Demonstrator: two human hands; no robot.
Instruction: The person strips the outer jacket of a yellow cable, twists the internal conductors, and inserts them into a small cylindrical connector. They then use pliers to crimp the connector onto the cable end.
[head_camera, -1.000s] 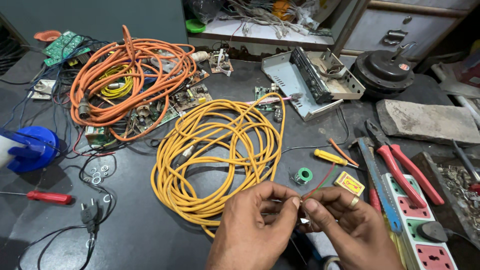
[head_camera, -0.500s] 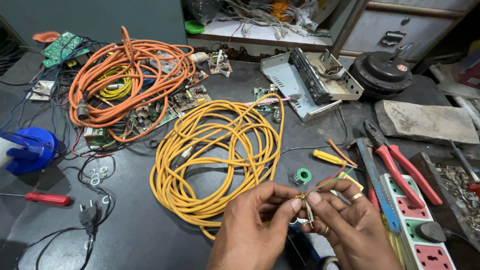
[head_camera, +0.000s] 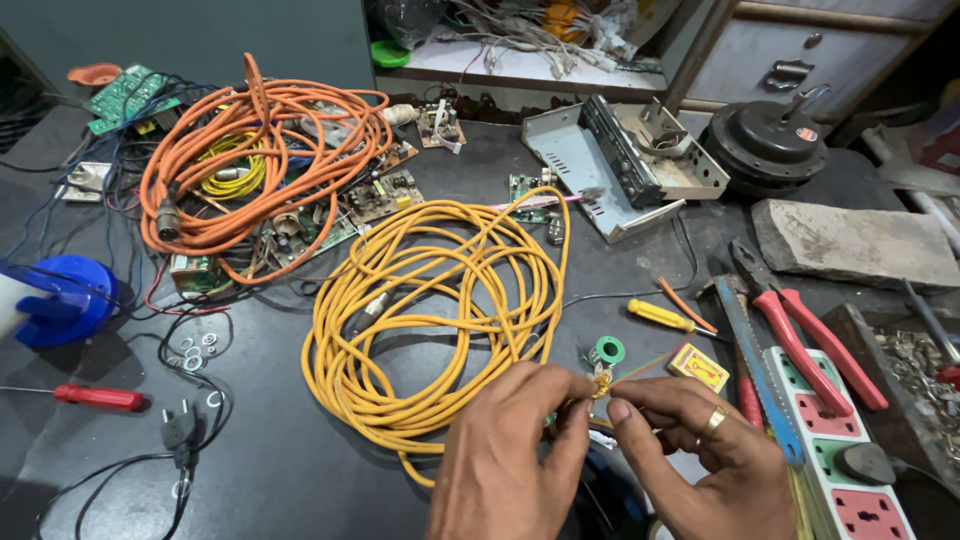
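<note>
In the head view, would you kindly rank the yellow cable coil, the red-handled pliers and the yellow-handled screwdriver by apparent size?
1. yellow cable coil
2. red-handled pliers
3. yellow-handled screwdriver
All lie at similar depth, so the order seems safe.

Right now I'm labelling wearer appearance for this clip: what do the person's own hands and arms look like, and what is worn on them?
Both hands are bare, without gloves. The right hand wears a plain gold-coloured ring on one finger. The left hand shows no ring or watch. No sleeves reach into view; the wrists are cut off by the picture's lower edge.
</note>
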